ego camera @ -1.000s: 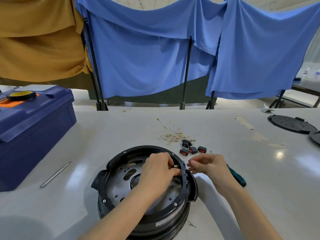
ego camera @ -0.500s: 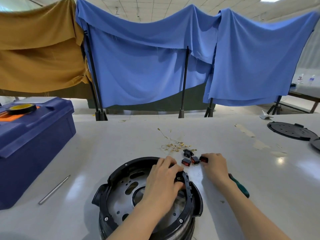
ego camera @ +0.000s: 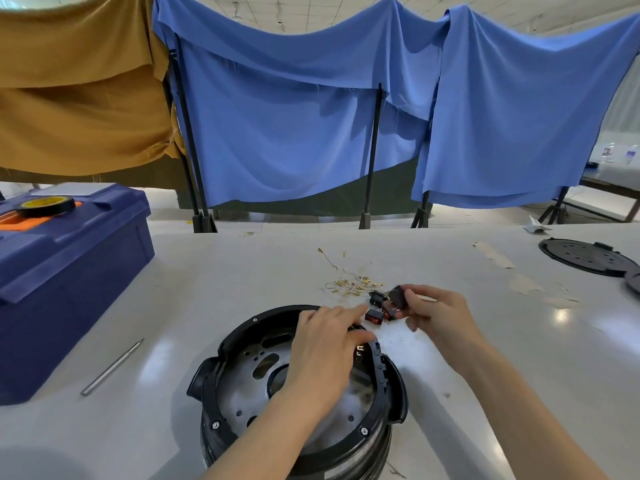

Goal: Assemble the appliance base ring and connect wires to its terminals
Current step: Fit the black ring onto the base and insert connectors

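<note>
A workshop hall; long white worktable (ego camera: 519, 341); blue toolbox (ego camera: 69, 278); cloth screens (ego camera: 277, 133) on stands (ego camera: 373, 150)

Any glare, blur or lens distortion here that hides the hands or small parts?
Head view, glare: bright spots on the table at the right, clear of the work. Head view, distortion: curtain poles lean and the table edge bows. Head view, blur: the right hand and the switch it pinches are slightly smeared; the left hand on the ring reads clearly.

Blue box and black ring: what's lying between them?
A thin silver rod lies on the table between the blue box and the black base ring, seen in the head view.
</note>
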A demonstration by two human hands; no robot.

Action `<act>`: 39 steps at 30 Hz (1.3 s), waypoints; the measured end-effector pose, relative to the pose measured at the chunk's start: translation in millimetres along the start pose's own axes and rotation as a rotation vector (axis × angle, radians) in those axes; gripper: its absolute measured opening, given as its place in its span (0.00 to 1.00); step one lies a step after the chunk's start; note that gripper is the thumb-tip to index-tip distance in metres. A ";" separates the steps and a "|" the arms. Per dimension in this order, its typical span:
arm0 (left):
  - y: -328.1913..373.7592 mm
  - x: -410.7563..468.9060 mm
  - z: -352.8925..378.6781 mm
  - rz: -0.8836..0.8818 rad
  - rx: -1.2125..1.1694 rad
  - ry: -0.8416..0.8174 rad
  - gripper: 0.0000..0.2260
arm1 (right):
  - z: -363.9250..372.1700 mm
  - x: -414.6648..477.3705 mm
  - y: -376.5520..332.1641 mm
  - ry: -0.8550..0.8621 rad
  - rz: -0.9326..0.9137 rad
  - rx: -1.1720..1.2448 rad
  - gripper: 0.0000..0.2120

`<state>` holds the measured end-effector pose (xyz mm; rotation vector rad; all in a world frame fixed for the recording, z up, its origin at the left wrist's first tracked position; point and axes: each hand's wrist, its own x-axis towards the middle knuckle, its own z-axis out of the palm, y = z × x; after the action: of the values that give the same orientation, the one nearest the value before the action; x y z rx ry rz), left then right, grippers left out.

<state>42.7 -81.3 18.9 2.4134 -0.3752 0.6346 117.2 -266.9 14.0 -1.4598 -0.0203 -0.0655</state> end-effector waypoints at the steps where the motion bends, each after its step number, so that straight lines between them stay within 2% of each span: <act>1: 2.1 -0.2 -1.4 -0.007 -0.038 0.029 0.17 | 3.4 -8.3 -2.7 -0.082 0.026 0.095 0.06; 6: 6.8 -2.3 -2.6 -0.022 -0.172 0.080 0.17 | 13.3 -33.4 -3.3 -0.303 0.087 0.376 0.14; 8: 8.5 -1.7 -3.4 -0.005 -0.191 0.107 0.15 | 15.9 -37.1 -2.4 -0.314 0.087 0.382 0.15; 14: 12.0 -1.0 -2.9 0.084 -0.135 0.184 0.06 | 16.7 -44.1 -0.3 -0.312 0.006 0.370 0.09; 18: 10.3 -0.3 -2.5 0.077 -0.099 0.171 0.04 | 15.9 -46.1 0.5 -0.294 -0.064 0.352 0.08; 23: 9.0 1.0 -4.0 0.037 -0.148 0.160 0.03 | 12.4 -50.7 -6.6 -0.256 -0.137 0.238 0.14; 25: 5.5 0.3 -6.6 -0.068 -0.180 0.106 0.04 | 6.6 -51.9 -10.4 -0.205 -0.129 0.223 0.12; 27: 0.2 -0.2 -9.7 -0.180 -0.187 -0.031 0.06 | 0.1 -54.6 -11.4 -0.174 -0.104 0.175 0.07; 31: 0.0 -7.1 -12.4 -0.245 -0.145 -0.309 0.06 | -6.5 -66.6 -2.5 -0.180 -0.061 -0.039 0.06; 34: 3.1 -13.4 -9.0 -0.240 -0.143 -0.333 0.06 | -2.2 -74.3 2.8 -0.165 -0.070 -0.105 0.04; 39: 5.2 -21.6 -2.6 -0.264 -0.234 -0.315 0.11 | -1.5 -79.9 10.4 -0.082 -0.076 -0.179 0.08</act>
<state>21.4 -81.3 11.9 2.2821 -0.2363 0.0870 38.0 -264.7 -0.7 -1.6405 -0.1397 -0.0703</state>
